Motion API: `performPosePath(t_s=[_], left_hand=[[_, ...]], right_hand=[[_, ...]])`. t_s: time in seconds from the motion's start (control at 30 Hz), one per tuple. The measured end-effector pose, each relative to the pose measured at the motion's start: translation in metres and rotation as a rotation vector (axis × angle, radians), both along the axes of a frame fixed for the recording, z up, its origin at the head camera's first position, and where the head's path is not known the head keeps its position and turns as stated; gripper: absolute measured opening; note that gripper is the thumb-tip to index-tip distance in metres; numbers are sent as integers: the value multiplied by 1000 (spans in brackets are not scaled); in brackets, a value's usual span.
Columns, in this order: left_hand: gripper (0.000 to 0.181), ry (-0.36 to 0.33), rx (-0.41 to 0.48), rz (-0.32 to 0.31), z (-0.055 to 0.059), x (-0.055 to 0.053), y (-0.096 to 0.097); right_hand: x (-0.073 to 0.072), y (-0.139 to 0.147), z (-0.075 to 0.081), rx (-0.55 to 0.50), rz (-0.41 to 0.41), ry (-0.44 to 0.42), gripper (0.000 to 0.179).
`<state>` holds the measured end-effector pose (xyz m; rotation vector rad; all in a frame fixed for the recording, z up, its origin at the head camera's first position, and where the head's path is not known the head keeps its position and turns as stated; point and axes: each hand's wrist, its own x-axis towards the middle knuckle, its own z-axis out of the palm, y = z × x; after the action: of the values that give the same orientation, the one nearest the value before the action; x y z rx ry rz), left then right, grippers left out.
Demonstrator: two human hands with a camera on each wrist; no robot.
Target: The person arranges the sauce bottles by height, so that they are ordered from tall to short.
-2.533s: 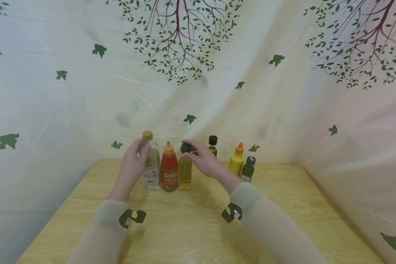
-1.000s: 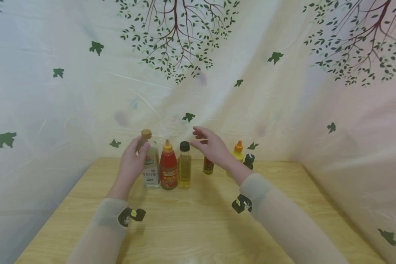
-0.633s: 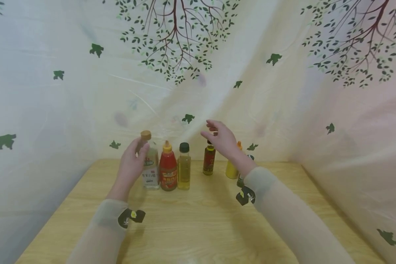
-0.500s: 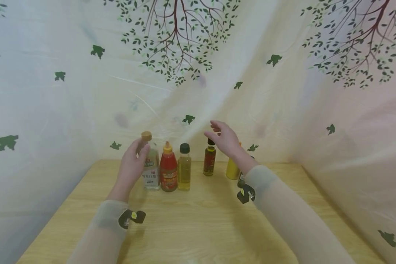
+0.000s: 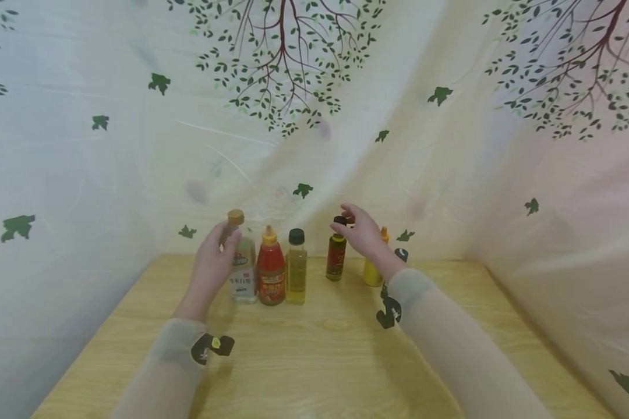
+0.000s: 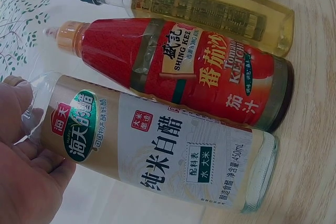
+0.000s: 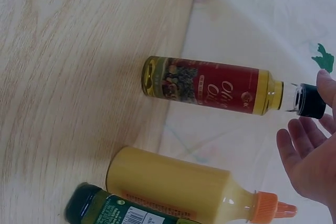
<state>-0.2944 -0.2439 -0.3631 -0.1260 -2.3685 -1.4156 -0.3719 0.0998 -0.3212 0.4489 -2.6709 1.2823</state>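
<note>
At the left end of a row, my left hand (image 5: 213, 263) grips the neck of a white rice vinegar bottle (image 6: 157, 145) with a tan cap; the bottle stands upright. Beside it are a red ketchup bottle (image 5: 271, 270) and a clear bottle of pale yellow oil (image 5: 296, 270) with a dark cap. My right hand (image 5: 366, 234) is at the black cap of a small olive oil bottle (image 7: 215, 85). Its thumb overlaps the cap in the right wrist view, and the loosely bent fingers show a gap below. That bottle stands upright, apart from the row.
A yellow squeeze bottle (image 7: 173, 179) with an orange nozzle stands right of the olive oil, partly behind my right wrist. Near it is a dark green bottle (image 7: 118, 208), mostly hidden by the sleeve. Behind the wooden table (image 5: 304, 361) hangs a leaf-printed curtain (image 5: 136, 174).
My right hand has left the cap of the pale yellow oil bottle, moved right and come down to the olive oil bottle's cap. My left hand keeps its grip on the vinegar bottle.
</note>
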Motion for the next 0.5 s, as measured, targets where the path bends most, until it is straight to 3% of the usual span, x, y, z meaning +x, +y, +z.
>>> performPosePath(t_s=[0.5], left_hand=[[67, -16, 14, 2, 3, 3, 1]], right_hand=[[-7, -3, -16, 12, -28, -8, 64]])
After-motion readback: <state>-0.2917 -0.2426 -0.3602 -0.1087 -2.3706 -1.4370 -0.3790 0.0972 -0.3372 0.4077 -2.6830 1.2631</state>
